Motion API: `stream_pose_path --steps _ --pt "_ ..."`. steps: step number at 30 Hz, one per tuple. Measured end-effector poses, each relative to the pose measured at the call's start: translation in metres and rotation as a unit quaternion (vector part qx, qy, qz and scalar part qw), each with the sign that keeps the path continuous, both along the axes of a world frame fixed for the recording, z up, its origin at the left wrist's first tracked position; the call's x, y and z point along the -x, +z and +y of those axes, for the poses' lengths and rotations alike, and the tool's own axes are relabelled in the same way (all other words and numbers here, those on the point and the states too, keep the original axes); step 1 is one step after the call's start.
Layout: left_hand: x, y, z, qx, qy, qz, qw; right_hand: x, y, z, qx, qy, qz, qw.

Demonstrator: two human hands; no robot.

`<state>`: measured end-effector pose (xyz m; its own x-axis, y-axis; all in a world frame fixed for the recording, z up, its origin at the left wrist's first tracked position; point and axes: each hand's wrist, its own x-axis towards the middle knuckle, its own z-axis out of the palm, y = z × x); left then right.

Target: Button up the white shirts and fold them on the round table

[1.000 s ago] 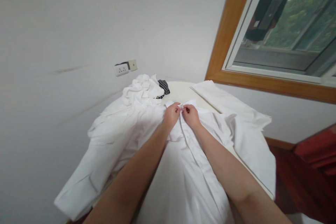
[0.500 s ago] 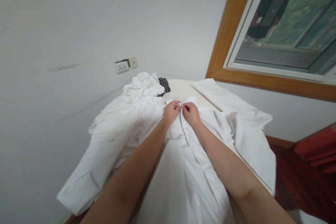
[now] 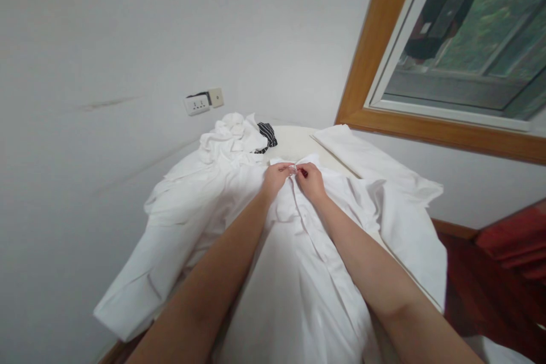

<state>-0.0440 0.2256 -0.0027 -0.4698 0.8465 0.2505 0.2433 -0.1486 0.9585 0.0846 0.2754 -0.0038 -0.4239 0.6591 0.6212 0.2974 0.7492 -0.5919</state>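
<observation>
A white shirt [image 3: 290, 278] lies spread on the pale table [image 3: 292, 141], its front placket running down the middle and its sleeves out to both sides. At the collar end, my left hand [image 3: 276, 178] pinches the cloth from the left. My right hand [image 3: 311, 182] is closed on the edge of the same placket from the right. The fingertips of the two hands nearly meet. Whatever small part of the shirt lies between them, perhaps a button, is too small to make out.
Crumpled white cloth [image 3: 232, 139] and a black-and-white striped piece [image 3: 267, 135] lie at the back left. Folded white cloth [image 3: 375, 162] rests at the back right. Behind the table stand a wall with a socket [image 3: 197, 104] and a wood-framed window [image 3: 443, 133].
My left fingers have stretched out a little and the hand has shifted slightly left. My right hand stays at the collar end. The view has moved slightly.
</observation>
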Motion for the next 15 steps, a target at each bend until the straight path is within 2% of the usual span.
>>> stream_pose_path --steps 9,12,15 --pt "-0.0006 0.0059 -0.0009 0.046 -0.002 -0.005 0.999 -0.0021 0.0035 -0.0033 0.020 0.001 -0.003 1.000" --pt "0.0006 0.0056 -0.0014 0.052 -0.013 -0.026 0.998 -0.0043 0.0047 -0.0036 0.033 0.025 0.003 0.999" --pt "0.0031 0.0057 -0.0017 0.057 -0.033 -0.033 0.997 -0.0060 0.0032 0.0006 0.079 0.062 0.006 0.995"
